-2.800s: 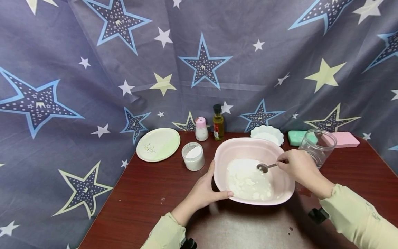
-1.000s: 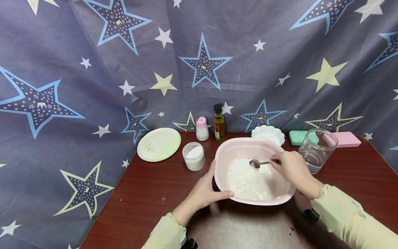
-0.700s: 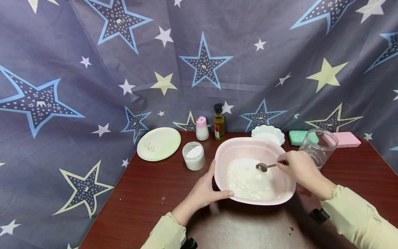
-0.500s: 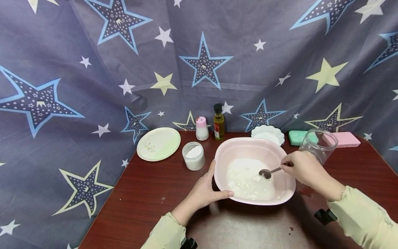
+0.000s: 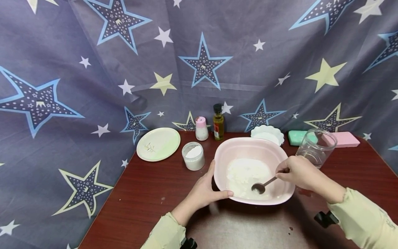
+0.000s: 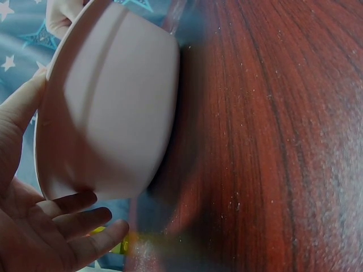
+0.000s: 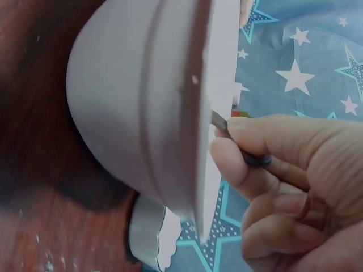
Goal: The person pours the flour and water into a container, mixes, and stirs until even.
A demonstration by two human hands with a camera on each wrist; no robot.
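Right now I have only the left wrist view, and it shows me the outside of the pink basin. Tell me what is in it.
Observer: The pink basin holds a lumpy white mixture, wet-looking, over its bottom.
Operator: I get just a bit of the right hand at my top edge. Report what it holds.
Observer: It pinches the handle of a dark spoon, whose bowl is inside the basin, toward the person's side.
Operator: Now tell me what stands beyond the far rim.
Observer: A scalloped white dish, partly hidden by that rim in the head view.
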